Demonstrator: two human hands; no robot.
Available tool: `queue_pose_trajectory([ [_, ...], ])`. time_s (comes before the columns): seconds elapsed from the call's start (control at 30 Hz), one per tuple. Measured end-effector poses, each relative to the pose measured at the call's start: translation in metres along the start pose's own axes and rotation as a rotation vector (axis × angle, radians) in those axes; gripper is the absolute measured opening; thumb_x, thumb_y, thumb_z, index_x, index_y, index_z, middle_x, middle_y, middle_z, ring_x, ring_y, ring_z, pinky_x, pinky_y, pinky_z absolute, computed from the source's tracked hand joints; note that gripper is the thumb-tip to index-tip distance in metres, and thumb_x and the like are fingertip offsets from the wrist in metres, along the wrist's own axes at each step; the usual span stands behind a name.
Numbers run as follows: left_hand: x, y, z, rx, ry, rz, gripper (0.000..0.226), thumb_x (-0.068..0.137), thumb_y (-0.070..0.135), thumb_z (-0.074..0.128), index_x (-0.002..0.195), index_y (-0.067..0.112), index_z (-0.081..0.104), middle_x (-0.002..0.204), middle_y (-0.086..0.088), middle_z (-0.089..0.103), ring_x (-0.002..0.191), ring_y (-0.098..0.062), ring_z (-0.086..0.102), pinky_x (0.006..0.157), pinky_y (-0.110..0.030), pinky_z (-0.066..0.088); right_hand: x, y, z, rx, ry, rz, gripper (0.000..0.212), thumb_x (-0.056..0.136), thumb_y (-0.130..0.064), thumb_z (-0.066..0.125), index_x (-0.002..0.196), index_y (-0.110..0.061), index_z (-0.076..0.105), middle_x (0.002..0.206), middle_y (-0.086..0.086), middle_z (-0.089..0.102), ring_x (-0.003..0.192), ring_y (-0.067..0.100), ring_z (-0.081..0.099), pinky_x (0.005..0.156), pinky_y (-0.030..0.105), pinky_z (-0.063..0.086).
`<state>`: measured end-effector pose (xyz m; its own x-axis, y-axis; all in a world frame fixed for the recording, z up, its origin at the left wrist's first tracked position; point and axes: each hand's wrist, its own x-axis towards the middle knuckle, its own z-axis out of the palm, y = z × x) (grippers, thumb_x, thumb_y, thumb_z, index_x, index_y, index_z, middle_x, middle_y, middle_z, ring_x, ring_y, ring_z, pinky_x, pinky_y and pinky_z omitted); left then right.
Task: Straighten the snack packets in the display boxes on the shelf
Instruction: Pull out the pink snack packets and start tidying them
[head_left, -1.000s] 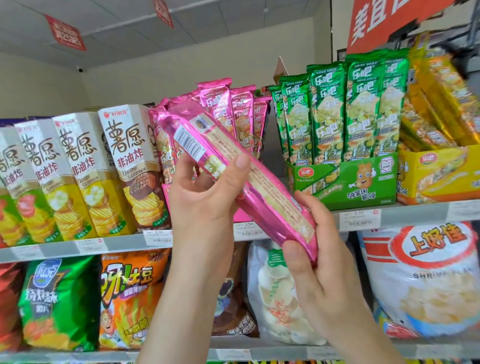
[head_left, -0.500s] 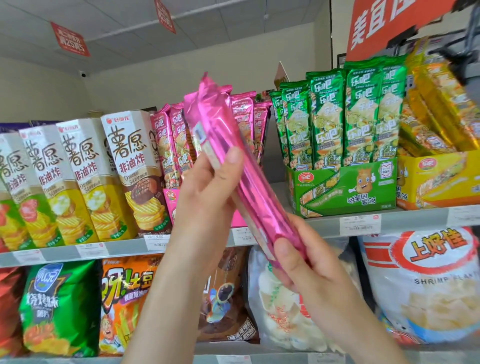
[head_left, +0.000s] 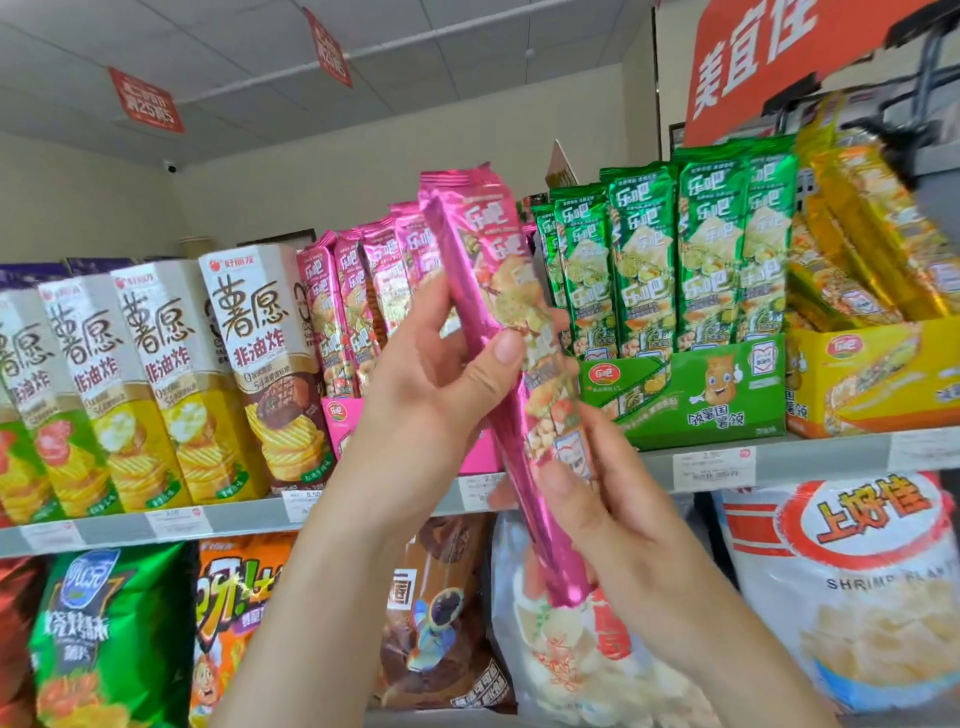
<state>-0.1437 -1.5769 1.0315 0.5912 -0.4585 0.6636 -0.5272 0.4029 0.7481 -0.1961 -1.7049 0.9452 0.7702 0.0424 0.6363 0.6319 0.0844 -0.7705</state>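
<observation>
I get one head view, close behind the left hand (head_left: 431, 395) and right hand (head_left: 623, 530), facing up at the shelf (head_left: 831, 458) beyond them.

Bright, even indoor light w/ no hard shadows; light source not in view. Ceiling (head_left: 234, 47) at upper left reads pale grey, a bit dimmer than the stock. Foil glare: pale streaks down the pink packet (head_left: 513, 421) at centre, sheen on the green packets (head_left: 711, 234) at upper right. Soft shade under the shelf edge (head_left: 831, 457), over the lower-row bags. Wide-angle bend: shelf edge slopes & bows, white boxes (head_left: 156, 374) at left lean outward, yellow packets (head_left: 872, 218) at far right look smeared/stretched. Right hand (head_left: 613, 519) at lower centre is slightly motion-blurred; left hand (head_left: 431, 384) is sharper. Price tags (head_left: 711, 466): print too soft to read, some compression mush.
</observation>
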Motion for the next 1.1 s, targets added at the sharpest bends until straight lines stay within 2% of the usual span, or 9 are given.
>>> queue_pose_trajectory([
  [0.2,0.029,0.025,0.002,0.357,0.177,0.219,0.056,0.084,0.023,0.07,0.135,0.019,0.046,0.105,-0.006,0.071,0.083,-0.013,0.07,0.071,-0.034,0.059,0.012,0.008,0.008,-0.47,0.245,-0.2,0.04,0.09,-0.065,0.042,0.129,-0.058,0.037,0.105,-0.033,0.065,0.084,-0.011,0.062,0.068,0.003,0.042],
  [0.37,0.064,0.048,0.001,0.582,0.057,0.302,0.035,0.085,0.015,0.074,0.113,0.025,0.056,0.084,0.004,0.072,0.065,-0.009,0.066,0.059,-0.029,0.056,0.037,-0.006,-0.004,-0.674,0.252,-0.181,0.042,0.086,-0.077,0.033,0.119,-0.051,0.04,0.097,-0.024,0.065,0.085,-0.003,0.064,0.073,0.027,0.052],
  [0.43,0.077,0.052,0.002,0.606,0.0,0.265,0.031,0.084,0.013,0.074,0.105,0.025,0.055,0.08,0.004,0.072,0.062,-0.011,0.065,0.055,-0.04,0.055,0.056,-0.017,-0.013,-0.489,0.242,-0.176,0.037,0.086,-0.066,0.047,0.115,-0.044,0.05,0.1,-0.023,0.067,0.09,-0.004,0.064,0.078,0.021,0.05],
  [0.5,0.091,0.055,0.001,0.642,-0.084,0.208,0.029,0.083,0.015,0.075,0.101,0.026,0.055,0.084,-0.003,0.074,0.067,-0.014,0.065,0.062,-0.055,0.054,0.073,-0.029,-0.02,-0.432,0.281,-0.19,0.04,0.089,-0.049,0.057,0.127,-0.039,0.047,0.107,-0.02,0.068,0.097,0.002,0.066,0.088,0.03,0.052],
  [0.57,0.107,0.061,-0.005,0.742,-0.147,0.194,0.019,0.086,0.026,0.071,0.1,0.028,0.059,0.093,-0.004,0.075,0.076,-0.013,0.068,0.075,-0.045,0.057,0.083,-0.037,-0.026,-0.508,0.336,-0.206,0.058,0.09,-0.037,0.06,0.141,-0.038,0.033,0.112,-0.017,0.067,0.096,0.012,0.068,0.09,0.047,0.052],
  [0.7,0.151,0.068,-0.018,1.11,-0.005,0.307,0.017,0.092,0.031,0.06,0.104,0.025,0.071,0.095,0.008,0.073,0.088,-0.009,0.066,0.09,-0.029,0.052,0.089,-0.048,-0.037,-0.719,0.463,-0.267,0.072,0.085,-0.045,0.054,0.146,-0.042,0.017,0.112,-0.015,0.065,0.086,0.012,0.068,0.077,0.045,0.056],
  [0.83,0.189,0.057,-0.017,1.596,-0.226,0.038,0.031,0.092,0.034,0.052,0.1,0.013,0.072,0.105,-0.008,0.072,0.098,-0.025,0.065,0.091,-0.037,0.051,0.093,-0.051,-0.045,-0.835,0.465,-0.231,0.071,0.084,-0.034,0.06,0.145,-0.035,0.023,0.114,-0.006,0.061,0.096,0.017,0.062,0.078,0.038,0.051],
  [0.97,0.205,0.037,-0.011,1.658,-0.577,-0.426,0.042,0.099,0.041,0.041,0.129,0.018,0.057,0.132,-0.005,0.059,0.112,-0.024,0.058,0.093,-0.034,0.042,0.097,-0.043,-0.046,-0.887,0.502,-0.189,0.063,0.081,-0.035,0.055,0.139,-0.035,0.03,0.11,-0.008,0.062,0.087,0.018,0.061,0.068,0.033,0.045],
  [1.1,0.207,0.028,-0.011,1.682,-0.566,-0.377,0.038,0.099,0.035,0.042,0.122,0.011,0.061,0.115,-0.008,0.065,0.098,-0.023,0.063,0.093,-0.04,0.049,0.1,-0.037,-0.049,-0.876,0.574,-0.193,0.053,0.084,-0.042,0.056,0.134,-0.036,0.039,0.091,-0.015,0.066,0.071,0.006,0.061,0.059,0.029,0.045],
])
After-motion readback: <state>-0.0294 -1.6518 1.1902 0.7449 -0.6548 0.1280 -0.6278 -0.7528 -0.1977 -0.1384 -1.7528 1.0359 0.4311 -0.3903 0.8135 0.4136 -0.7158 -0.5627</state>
